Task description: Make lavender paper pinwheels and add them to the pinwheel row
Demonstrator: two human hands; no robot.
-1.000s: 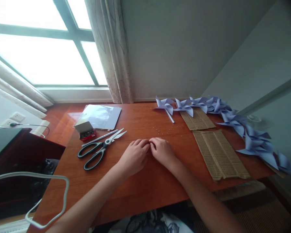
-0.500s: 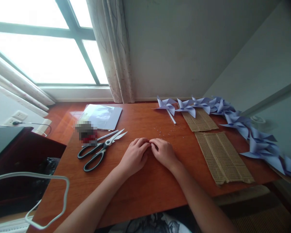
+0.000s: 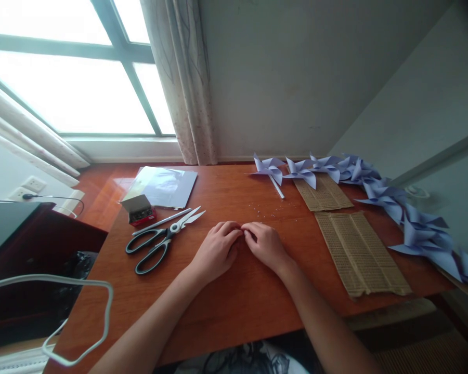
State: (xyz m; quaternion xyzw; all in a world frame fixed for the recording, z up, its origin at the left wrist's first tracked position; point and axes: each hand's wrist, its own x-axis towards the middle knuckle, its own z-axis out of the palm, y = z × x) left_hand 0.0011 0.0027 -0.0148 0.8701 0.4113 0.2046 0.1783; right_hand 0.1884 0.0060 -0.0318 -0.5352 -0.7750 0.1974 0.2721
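Observation:
My left hand (image 3: pixel 218 249) and my right hand (image 3: pixel 265 244) meet fingertip to fingertip over the middle of the wooden table (image 3: pixel 234 301). Fingers and thumb are pinched together on both; whatever lies between them is too small or hidden to make out. To the left of my left hand lie black-handled scissors (image 3: pixel 167 236) with their blades slightly apart. A thin white paper stick (image 3: pixel 161 222) rests just behind them. Beside it stands a small red box (image 3: pixel 141 212) with its lid up and small dark items inside. Tiny whitish scraps (image 3: pixel 267 210) are scattered beyond my right hand.
Several pale violet paper pinwheels (image 3: pixel 382 195) line the far right edge; one has a white stick (image 3: pixel 276 187). Two pieces of brown cardboard (image 3: pixel 361 254) lie at right. A glossy white sheet stack (image 3: pixel 164 184) sits at back left. A white cable (image 3: pixel 105 306) loops over the front left.
Both hands stay pinched together in nearly the same place. The view has shifted very slightly. The red box, blurred out before, now shows clearly.

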